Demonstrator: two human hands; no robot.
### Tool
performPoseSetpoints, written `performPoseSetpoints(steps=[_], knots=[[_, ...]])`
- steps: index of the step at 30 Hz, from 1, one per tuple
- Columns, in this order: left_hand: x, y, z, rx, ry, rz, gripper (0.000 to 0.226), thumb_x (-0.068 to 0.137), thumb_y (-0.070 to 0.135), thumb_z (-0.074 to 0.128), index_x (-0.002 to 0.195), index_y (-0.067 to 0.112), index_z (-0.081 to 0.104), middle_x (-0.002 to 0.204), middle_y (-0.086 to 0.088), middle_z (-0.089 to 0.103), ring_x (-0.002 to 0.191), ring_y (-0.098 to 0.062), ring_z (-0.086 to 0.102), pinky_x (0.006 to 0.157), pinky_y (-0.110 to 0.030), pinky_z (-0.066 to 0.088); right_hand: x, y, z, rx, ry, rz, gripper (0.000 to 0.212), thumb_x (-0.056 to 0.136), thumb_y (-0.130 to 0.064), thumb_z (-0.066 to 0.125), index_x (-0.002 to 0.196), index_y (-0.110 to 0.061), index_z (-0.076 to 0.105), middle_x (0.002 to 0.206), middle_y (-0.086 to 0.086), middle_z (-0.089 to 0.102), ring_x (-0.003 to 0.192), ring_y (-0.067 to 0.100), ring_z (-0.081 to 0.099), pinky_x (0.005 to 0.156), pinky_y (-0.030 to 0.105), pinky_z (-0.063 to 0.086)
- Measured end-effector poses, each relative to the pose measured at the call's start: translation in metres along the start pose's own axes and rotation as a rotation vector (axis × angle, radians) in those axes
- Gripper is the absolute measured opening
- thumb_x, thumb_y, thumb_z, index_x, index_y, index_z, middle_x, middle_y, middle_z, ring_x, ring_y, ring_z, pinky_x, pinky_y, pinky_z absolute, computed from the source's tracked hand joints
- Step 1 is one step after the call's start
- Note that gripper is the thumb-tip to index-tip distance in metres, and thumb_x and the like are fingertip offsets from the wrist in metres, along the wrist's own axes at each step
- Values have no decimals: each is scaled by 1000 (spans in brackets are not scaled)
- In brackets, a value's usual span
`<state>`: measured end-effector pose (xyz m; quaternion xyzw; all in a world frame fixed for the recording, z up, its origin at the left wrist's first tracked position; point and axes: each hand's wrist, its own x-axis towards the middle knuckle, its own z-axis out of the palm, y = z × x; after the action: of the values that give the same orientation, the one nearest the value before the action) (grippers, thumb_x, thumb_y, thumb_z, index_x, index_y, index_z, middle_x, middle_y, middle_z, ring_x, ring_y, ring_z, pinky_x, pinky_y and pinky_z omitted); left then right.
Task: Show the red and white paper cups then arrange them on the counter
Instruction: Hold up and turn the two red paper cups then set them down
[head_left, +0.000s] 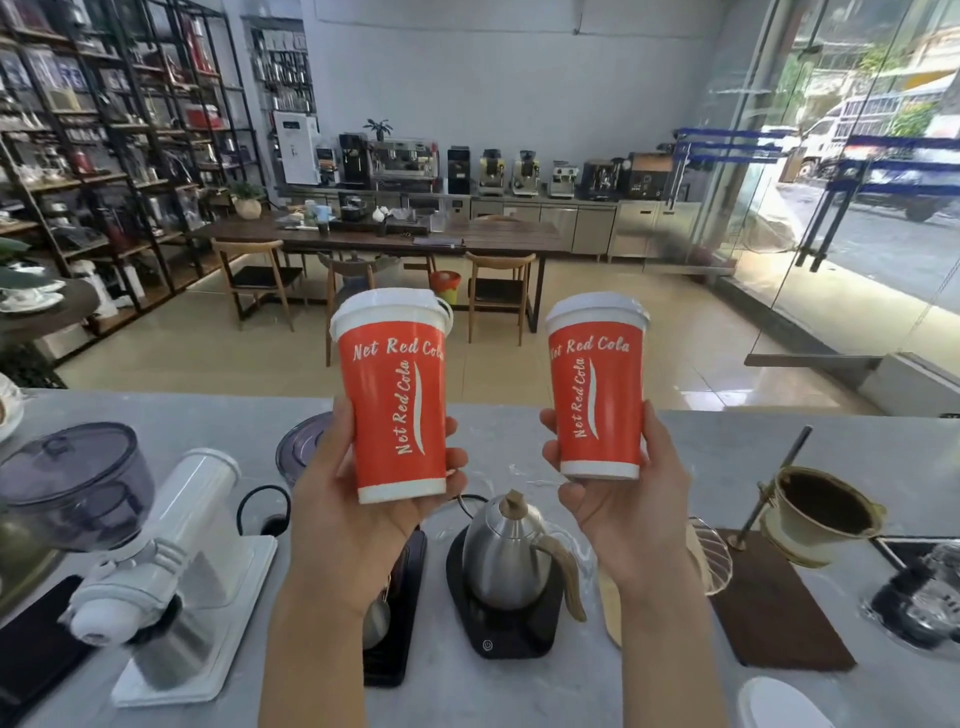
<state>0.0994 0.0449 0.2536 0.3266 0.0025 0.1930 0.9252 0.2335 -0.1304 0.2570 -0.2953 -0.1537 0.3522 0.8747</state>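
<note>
Grey stone counter (727, 457) stretches beneath your hands, with café tables and chairs beyond. Below your left hand (358, 509) sits a white grinder (171, 561); a steel kettle (511, 556) stands between your wrists, and a pour-over dripper (823, 512) lies right of your right hand (623, 499). Both forearms reach up and forward, palms facing inward. Each hand is wrapped around an upright lidded cup: the left cup (397, 395) and the right cup (597, 384), held well apart above the counter.
</note>
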Motion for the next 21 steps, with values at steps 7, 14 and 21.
performPoseSetpoints(steps=[7, 14, 21], knots=[[2, -8, 4, 73, 41, -4, 90, 63, 57, 84, 132, 7, 56, 111, -22, 67, 88, -42, 70, 65, -43, 60, -3, 4, -4, -119, 41, -21, 63, 80, -54, 61, 124, -7, 57, 96, 17, 71, 78, 32, 71, 53, 33, 59], [1, -10, 5, -83, -17, 1, 84, 75, 63, 69, 134, 5, 56, 113, -29, 64, 82, -34, 66, 70, -40, 60, -6, 1, -3, -69, -12, 28, 62, 95, -48, 47, 135, -2, 50, 124, 31, 60, 83, 33, 67, 50, 33, 56], [-7, -8, 0, -181, -32, -27, 72, 95, 55, 47, 145, 3, 41, 113, -28, 62, 90, -36, 63, 76, -43, 58, -9, 7, -1, -143, -7, -106, 75, 79, -60, 61, 140, -20, 45, 107, 16, 68, 81, 32, 70, 51, 32, 57]])
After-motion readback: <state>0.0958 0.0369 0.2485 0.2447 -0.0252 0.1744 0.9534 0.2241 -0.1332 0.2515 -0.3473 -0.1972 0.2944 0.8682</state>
